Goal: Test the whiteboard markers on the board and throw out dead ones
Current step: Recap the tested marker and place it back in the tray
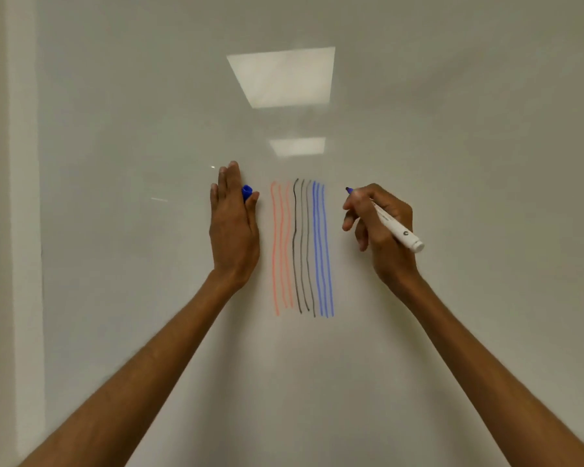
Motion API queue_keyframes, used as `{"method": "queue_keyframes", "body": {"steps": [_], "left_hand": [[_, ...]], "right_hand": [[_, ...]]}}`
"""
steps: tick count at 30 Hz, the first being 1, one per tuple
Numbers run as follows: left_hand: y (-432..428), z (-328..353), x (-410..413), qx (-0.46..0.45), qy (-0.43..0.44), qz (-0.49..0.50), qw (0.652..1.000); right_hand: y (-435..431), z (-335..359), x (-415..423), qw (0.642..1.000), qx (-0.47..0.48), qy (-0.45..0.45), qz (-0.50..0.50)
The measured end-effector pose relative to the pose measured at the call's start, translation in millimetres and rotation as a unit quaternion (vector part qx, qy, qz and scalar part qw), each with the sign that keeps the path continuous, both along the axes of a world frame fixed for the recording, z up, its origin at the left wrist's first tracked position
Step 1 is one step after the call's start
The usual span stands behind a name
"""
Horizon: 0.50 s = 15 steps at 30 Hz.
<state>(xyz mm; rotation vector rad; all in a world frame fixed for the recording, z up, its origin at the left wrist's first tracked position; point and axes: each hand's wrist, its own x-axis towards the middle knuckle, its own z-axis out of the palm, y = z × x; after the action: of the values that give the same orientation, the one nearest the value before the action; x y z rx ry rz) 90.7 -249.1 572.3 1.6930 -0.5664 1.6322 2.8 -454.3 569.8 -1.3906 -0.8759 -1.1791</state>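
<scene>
Glossy whiteboard (452,129), wavy lines (302,247), cylindrical white marker (397,227).

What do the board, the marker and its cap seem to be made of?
Board: probably glossy coated metal or melamine, since it mirrors the ceiling lights. Marker in the right hand: smooth white body, likely plastic, with a dark, probably felt, tip. Blue cap in the left hand: likely moulded plastic, slightly shiny.
</scene>
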Motion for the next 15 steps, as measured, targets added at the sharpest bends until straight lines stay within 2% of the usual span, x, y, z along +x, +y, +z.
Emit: {"method": "queue_keyframes", "body": {"steps": [2,6,15], "left_hand": [[-4,-3,4,-0.001,-0.016,0.011,1.0],[-1,-8,12,0.022,-0.037,0.049,0.998],[-2,-12,16,0.029,-0.067,0.086,0.994]], "right_hand": [[4,10,7,1.0,0.025,-0.007,0.0],[3,21,23,0.998,0.014,-0.024,-0.061],[2,10,41,0.989,0.03,-0.091,-0.109]]}}
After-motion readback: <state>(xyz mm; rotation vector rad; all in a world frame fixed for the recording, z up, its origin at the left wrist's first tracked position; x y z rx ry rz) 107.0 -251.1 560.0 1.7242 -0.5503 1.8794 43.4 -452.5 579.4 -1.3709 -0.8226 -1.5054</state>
